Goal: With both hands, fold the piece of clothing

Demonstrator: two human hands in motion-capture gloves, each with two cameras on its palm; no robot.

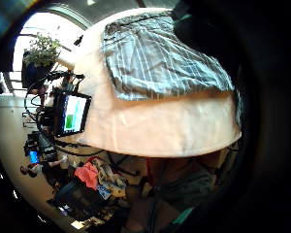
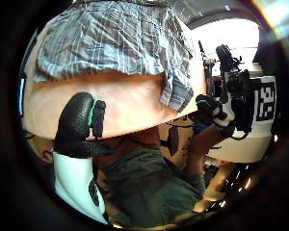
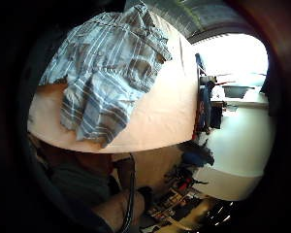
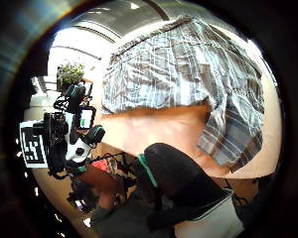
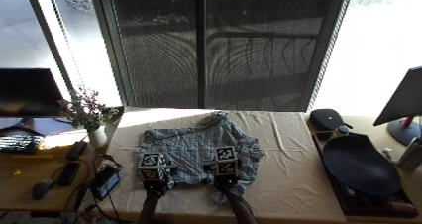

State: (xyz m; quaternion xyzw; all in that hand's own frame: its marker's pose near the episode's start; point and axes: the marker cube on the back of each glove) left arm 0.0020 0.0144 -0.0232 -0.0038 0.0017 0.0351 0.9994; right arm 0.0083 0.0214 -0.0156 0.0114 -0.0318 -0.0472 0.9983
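striped shirt (image 1: 160,60) flat on table (image 1: 155,126) | plant (image 1: 41,51) beyond table edge

Both forearms reach up from lower edge, roughly parallel, close together. L hand (image 5: 153,184) and R hand (image 5: 224,182) side by side, level w/ each other, not touching. Both gloved black, palms facing down. L thumb (image 2: 77,125) sticks out, straightish, gripping nothing. R thumb (image 4: 176,176) likewise extended, nothing pinched. Other fingers mostly hidden; none seen curled round anything. R forearm (image 5: 240,211) bare below glove. L forearm (image 5: 148,211) angled slightly inward.
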